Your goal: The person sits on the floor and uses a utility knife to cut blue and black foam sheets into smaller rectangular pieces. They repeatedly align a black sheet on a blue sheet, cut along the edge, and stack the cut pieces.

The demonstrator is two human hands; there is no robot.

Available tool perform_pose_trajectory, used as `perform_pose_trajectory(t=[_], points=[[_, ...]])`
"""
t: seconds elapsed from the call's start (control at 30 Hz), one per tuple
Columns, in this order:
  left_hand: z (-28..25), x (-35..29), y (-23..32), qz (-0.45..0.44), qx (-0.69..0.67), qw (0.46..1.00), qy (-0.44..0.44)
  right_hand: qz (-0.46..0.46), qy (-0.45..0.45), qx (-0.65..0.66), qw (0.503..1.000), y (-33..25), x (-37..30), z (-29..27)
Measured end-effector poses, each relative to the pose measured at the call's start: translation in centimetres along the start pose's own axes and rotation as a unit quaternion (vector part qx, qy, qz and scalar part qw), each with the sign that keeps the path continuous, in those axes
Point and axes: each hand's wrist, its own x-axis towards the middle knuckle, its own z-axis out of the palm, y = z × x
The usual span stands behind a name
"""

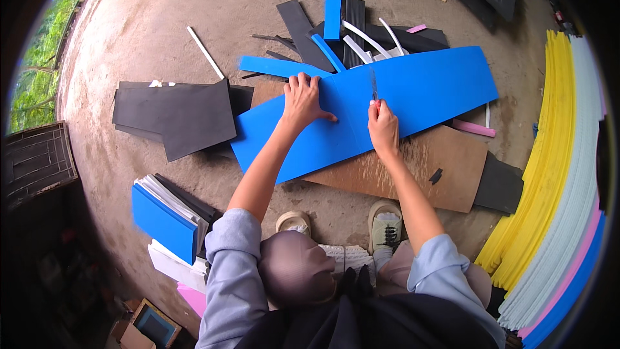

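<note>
A long blue sheet [433, 87] of smooth foam or plastic lies slantwise in front of me, with a faint line across its middle. My left hand [302, 100] presses flat on the sheet left of that line, fingers stretched and thumb apart. Closed round the red handle of a knife [374, 88] is my right hand [384, 128]. The knife's thin dark blade points away from me over the blue sheet; whether it has cut in, I cannot tell. Beneath the sheet lies a worn brown board [413, 174], scored with pale marks.
Black sheets [194, 116] lie left of the blue one. Beyond are blue, black and white offcut strips [307, 35]. Yellow and pale sheets [539, 161] are stacked at my right. Blue and white pieces [165, 220] stand near my left elbow. My shoes [385, 226] are close below.
</note>
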Motion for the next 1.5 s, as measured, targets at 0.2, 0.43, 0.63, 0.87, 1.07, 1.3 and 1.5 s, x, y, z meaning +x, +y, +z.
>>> perform_pose_trajectory(t=[0.2,0.43,0.63,0.87,1.07,1.3,1.5], points=[[-2.6,-1.9,1.4,-0.052,-0.141,0.988,-0.033,-0.064,0.12,0.082,0.987,-1.7,0.9,-4.7],[-8.0,-6.0,6.5,0.039,-0.126,0.982,0.136,-0.035,0.158,0.136,0.977,-4.5,-2.0,-10.3],[-7.9,-10.2,9.5,0.053,-0.121,0.962,0.239,-0.018,0.099,0.081,0.992,-5.5,-6.9,-13.3],[-6.1,-12.5,11.0,-0.04,-0.153,0.948,0.276,-0.1,0.02,-0.086,0.991,-6.0,-13.7,-11.1],[-6.0,-12.9,11.9,-0.051,-0.177,0.947,0.262,-0.1,0.022,-0.111,0.989,-6.4,-15.2,-10.3],[-6.5,-12.3,11.3,-0.073,-0.186,0.955,0.219,-0.101,0.018,-0.131,0.986,-7.1,-15.3,-10.0],[-6.6,-12.1,11.4,-0.054,-0.196,0.949,0.24,-0.105,0.012,-0.14,0.985,-7.0,-15.2,-9.7]])
